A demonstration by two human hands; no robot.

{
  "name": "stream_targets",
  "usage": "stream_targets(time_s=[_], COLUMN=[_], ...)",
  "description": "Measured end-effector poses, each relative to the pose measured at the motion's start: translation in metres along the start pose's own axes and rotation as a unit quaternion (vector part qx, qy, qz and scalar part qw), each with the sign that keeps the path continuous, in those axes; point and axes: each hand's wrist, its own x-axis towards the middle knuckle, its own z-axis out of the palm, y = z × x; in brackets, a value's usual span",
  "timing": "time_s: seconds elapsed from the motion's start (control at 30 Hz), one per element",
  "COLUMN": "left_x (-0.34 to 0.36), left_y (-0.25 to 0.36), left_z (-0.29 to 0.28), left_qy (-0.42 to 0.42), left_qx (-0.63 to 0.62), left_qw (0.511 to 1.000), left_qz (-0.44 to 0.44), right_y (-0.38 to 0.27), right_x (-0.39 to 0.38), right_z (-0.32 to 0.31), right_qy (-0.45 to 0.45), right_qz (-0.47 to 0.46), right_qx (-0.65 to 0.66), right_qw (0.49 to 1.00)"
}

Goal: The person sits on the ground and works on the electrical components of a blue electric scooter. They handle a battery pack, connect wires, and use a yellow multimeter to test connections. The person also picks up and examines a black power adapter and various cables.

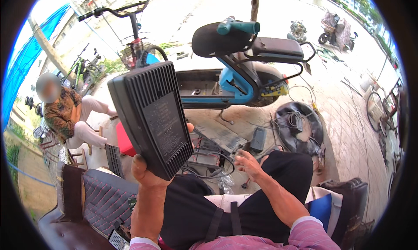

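My left hand (150, 173) grips a black battery charger (163, 121) by its lower end. It is held up, tilted, in front of me. Cooling ribs run across both ends of its face, and a printed panel fills the middle. My right hand (248, 166) hovers over my right knee with fingers loosely bent and apart, nothing visible in it. Beyond that hand, on the ground, are a smaller black box (258, 139) and a flat grey panel (220, 136). A black cable (204, 175) loops beside battery-like blocks (205, 157), partly hidden by the charger.
A blue electric scooter (237, 86) stands ahead, its footboard compartment uncovered. On its saddle lies a teal power tool (237, 27). A black basin-like piece (283, 123) holding cables is at right. At left another person (65, 113) sits near a red object (125, 139).
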Motion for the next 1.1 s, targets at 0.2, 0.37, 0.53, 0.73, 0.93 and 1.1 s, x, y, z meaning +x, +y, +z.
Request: stream_targets(time_s=[0.2, 0.37, 0.53, 0.73, 0.93, 1.1], left_x=[0.015, 0.033, 0.052, 0.012, -0.013, -0.022], left_y=[-0.011, -0.004, 0.008, -0.02, -0.057, -0.056], left_z=[0.018, 0.039, 0.024, -0.027, -0.069, -0.074], left_qy=[-0.089, -0.091, -0.115, 0.084, 0.16, 0.178], left_qx=[0.002, -0.045, -0.043, 0.114, 0.011, 0.029], left_qw=[0.996, 0.994, 0.987, 0.986, 0.987, 0.983], left_qz=[-0.022, 0.046, 0.106, 0.083, -0.025, -0.027], right_y=[-0.009, -0.018, -0.025, -0.052, -0.058, -0.073], right_x=[-0.007, -0.016, -0.021, -0.029, -0.027, -0.034], right_z=[0.018, 0.028, 0.02, -0.002, -0.023, -0.018], right_qy=[-0.113, -0.272, -0.271, -0.282, -0.167, -0.144], right_qz=[-0.049, -0.006, 0.011, -0.087, -0.16, -0.228], right_qx=[0.02, 0.063, 0.11, 0.281, 0.194, 0.225], right_qw=[0.992, 0.96, 0.956, 0.913, 0.953, 0.936])
